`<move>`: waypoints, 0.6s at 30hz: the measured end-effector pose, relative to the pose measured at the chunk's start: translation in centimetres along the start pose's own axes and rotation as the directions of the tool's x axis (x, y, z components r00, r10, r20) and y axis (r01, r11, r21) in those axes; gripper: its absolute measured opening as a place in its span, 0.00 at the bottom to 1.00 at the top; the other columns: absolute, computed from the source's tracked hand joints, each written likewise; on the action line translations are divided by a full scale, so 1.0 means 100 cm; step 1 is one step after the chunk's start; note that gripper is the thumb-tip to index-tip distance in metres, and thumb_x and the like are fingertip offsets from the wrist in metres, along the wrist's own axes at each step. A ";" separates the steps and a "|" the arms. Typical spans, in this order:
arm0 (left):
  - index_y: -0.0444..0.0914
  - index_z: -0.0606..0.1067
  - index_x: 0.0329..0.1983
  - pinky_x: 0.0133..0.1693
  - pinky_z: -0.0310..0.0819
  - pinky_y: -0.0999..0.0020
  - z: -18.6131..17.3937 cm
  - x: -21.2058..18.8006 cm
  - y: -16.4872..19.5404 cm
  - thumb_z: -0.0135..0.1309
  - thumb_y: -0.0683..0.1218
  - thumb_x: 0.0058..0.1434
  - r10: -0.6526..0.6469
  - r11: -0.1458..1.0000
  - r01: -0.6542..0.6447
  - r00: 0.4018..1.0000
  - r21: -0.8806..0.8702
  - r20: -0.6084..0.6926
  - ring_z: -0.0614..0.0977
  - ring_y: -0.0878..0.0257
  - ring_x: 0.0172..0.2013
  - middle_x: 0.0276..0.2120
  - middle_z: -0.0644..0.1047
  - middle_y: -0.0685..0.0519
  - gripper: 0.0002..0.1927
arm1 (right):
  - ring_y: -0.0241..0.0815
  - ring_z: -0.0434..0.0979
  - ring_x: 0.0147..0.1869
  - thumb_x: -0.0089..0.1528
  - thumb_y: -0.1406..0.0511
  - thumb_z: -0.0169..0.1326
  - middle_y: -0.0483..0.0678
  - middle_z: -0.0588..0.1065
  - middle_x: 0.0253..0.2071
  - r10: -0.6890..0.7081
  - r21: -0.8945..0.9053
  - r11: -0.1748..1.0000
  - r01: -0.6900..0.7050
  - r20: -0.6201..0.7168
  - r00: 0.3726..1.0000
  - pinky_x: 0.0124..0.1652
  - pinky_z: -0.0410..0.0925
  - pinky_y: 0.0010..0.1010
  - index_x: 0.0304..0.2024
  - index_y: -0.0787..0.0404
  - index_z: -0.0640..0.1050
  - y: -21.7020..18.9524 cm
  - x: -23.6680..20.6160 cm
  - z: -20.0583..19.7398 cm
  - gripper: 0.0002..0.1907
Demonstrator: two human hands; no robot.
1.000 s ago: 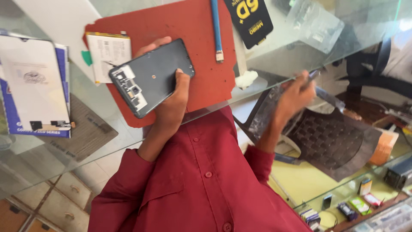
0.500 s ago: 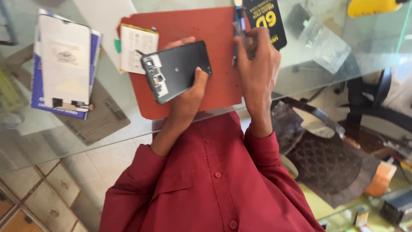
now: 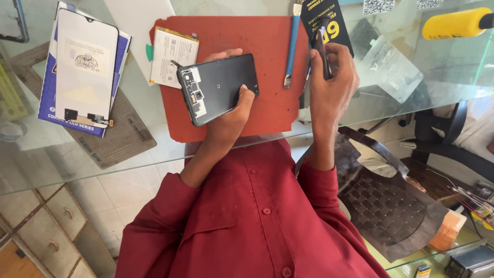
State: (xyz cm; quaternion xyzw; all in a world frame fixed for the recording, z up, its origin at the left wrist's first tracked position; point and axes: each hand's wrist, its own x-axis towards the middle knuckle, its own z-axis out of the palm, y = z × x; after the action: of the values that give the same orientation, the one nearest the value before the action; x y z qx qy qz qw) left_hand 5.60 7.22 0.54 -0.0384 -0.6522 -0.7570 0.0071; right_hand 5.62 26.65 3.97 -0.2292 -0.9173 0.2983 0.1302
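While the left hand (image 3: 229, 121) cradles the opened dark smartphone (image 3: 218, 88) by its edges over the red work mat (image 3: 267, 110), the right hand (image 3: 329, 85) beside it pinches slim tweezers (image 3: 321, 46) — that thin, stiff phone looks light, slippery and fragile.

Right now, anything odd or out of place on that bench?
The dark phone in the left hand has its camera end uncovered, parts showing. A white battery lies loose beside it, overhanging the red mat edge. The right hand holds a thin dark tool.
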 end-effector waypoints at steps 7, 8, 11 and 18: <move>0.34 0.58 0.68 0.63 0.75 0.67 0.002 0.000 0.000 0.49 0.26 0.62 0.003 1.000 -0.003 1.000 -0.014 -0.005 0.75 0.59 0.61 0.62 0.70 0.45 0.32 | 0.47 0.78 0.35 0.65 0.69 0.61 0.52 0.77 0.38 -0.101 -0.054 0.993 0.104 0.061 0.993 0.34 0.68 0.37 0.43 0.67 0.78 -0.001 -0.001 -0.008 0.07; 0.34 0.58 0.68 0.64 0.75 0.67 0.002 0.001 0.000 0.49 0.26 0.62 0.008 1.000 -0.008 1.000 -0.020 -0.004 0.75 0.59 0.61 0.62 0.70 0.45 0.32 | 0.47 0.77 0.31 0.65 0.69 0.60 0.53 0.76 0.37 -0.051 -0.040 0.998 0.055 0.089 0.995 0.30 0.67 0.37 0.43 0.67 0.78 -0.002 0.000 -0.007 0.07; 0.34 0.57 0.69 0.65 0.73 0.66 0.003 0.002 0.002 0.48 0.25 0.62 0.016 0.999 -0.016 1.000 -0.029 -0.001 0.74 0.58 0.62 0.62 0.70 0.44 0.33 | 0.48 0.81 0.46 0.70 0.72 0.57 0.52 0.74 0.47 -0.292 -0.019 0.956 0.294 0.053 0.955 0.40 0.72 0.37 0.50 0.66 0.75 -0.001 0.008 -0.002 0.08; 0.33 0.58 0.67 0.64 0.75 0.64 0.002 0.002 0.009 0.48 0.26 0.62 -0.043 0.998 0.043 0.999 -0.043 0.003 0.75 0.58 0.62 0.64 0.70 0.45 0.31 | 0.50 0.81 0.45 0.71 0.67 0.59 0.53 0.70 0.54 -0.265 -0.336 0.904 0.265 0.048 0.963 0.36 0.72 0.39 0.50 0.64 0.74 0.033 0.035 -0.003 0.10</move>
State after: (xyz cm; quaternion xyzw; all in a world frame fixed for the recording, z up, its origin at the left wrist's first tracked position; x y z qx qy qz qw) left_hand 5.44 7.31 1.44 -0.0255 -0.6366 -0.7707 -0.0107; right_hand 3.82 30.93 2.56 -0.1214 -0.9776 0.1154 0.1277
